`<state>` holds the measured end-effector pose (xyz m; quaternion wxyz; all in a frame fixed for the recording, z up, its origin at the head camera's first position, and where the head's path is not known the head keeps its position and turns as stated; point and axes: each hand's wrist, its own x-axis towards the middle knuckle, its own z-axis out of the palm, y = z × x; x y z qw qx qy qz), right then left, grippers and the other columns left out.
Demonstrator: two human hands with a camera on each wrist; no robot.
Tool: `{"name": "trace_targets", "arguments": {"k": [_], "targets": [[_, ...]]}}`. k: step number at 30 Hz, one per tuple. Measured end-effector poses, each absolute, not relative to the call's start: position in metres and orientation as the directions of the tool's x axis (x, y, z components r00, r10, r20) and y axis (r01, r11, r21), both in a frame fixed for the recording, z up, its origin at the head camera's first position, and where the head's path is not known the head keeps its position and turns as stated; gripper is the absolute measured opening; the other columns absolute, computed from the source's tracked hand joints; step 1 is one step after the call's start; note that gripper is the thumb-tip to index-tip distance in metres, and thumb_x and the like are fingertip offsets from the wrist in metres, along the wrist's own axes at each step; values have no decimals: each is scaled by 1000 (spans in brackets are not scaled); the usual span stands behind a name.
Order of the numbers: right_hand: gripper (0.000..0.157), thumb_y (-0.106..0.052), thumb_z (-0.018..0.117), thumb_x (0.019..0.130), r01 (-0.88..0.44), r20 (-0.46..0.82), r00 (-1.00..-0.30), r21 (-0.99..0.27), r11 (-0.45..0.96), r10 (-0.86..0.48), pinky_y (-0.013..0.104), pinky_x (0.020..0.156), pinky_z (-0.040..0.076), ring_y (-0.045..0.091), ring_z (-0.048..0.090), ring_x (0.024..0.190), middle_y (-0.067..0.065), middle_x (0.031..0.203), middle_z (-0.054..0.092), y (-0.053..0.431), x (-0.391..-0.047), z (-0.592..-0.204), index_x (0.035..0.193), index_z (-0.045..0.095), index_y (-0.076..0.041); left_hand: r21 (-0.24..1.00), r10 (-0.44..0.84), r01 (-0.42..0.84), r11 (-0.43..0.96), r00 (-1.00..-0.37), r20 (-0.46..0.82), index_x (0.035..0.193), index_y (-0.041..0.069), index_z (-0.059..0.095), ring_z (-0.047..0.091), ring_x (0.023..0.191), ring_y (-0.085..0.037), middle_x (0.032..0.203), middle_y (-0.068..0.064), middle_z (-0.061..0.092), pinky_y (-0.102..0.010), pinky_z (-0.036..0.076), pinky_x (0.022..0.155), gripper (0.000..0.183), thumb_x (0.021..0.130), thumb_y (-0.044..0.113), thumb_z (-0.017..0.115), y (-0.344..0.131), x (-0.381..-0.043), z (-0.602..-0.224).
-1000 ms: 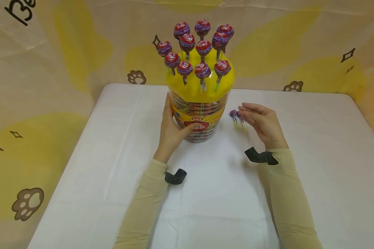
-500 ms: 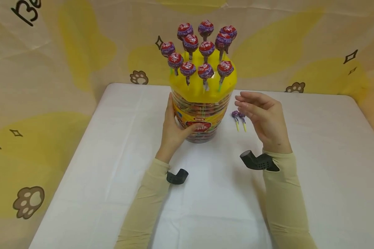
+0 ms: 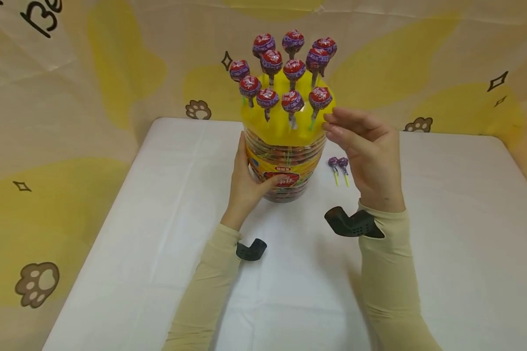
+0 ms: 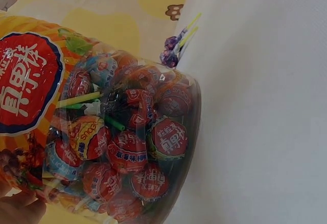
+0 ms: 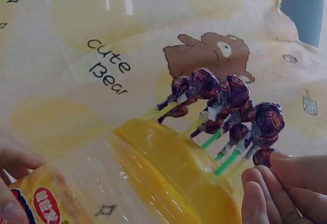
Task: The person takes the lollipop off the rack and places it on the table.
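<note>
A clear plastic lollipop jar (image 3: 285,161) with a yellow lid (image 3: 272,129) stands on the table, full of wrapped lollipops. Several purple-and-red lollipops (image 3: 293,69) stick up from the lid on their sticks. My left hand (image 3: 248,187) grips the jar's left side, thumb across the label. My right hand (image 3: 371,151) is raised to the right of the lid, fingers extended and bent a little, with nothing seen between them. Its fingertips are close to the front-right lollipop (image 3: 320,98); in the right wrist view they overlap a lollipop head (image 5: 264,156).
Two purple lollipops (image 3: 343,163) with yellow sticks lie on the white-covered table (image 3: 290,282), right of the jar. A yellow-and-cream backdrop cloth (image 3: 377,68) hangs behind the table's far edge. Both wrists carry a black camera mount (image 3: 251,250).
My right hand has risen from over the two lollipops on the table to beside the lid. Those two lie in place, now fully in view. My left hand keeps its grip on the jar.
</note>
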<state>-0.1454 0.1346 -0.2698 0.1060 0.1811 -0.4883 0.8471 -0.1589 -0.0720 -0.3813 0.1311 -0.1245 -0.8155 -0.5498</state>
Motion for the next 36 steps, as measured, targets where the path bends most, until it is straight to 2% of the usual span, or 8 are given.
{"name": "trace_targets", "arguments": {"k": [13,23,31,36], "targets": [[24,19,56,83,-455,466,-881,-790,-411,79,36,86,54,26,67,86,14,94,70,120,-151,-265,100,69,8,866,56,337,369,-938,342,152,14,0,25,139,-23,154,-11,18,-41,24,113,109,77,20,80,-72,-159,-382],[23,18,60,81,-476,481,-873,-804,-356,83,34,86,54,24,66,86,13,94,69,115,-150,-264,99,70,6,865,53,336,374,-938,341,152,15,1,24,139,-23,154,-10,19,-42,24,113,109,77,22,80,-73,-159,-382],[22,17,62,80,-513,504,-856,-808,-288,111,33,82,55,24,66,81,11,90,69,109,-149,-262,95,72,3,853,53,361,376,-928,369,152,12,2,25,139,-21,154,-10,18,-36,25,113,108,77,20,80,-73,-159,-383],[20,15,67,78,-545,529,-838,-804,-237,131,33,80,56,25,65,79,11,89,68,105,-150,-263,92,72,1,864,53,342,369,-936,347,152,14,1,25,139,-22,154,-10,18,-39,25,113,108,78,21,79,-73,-158,-382]]}}
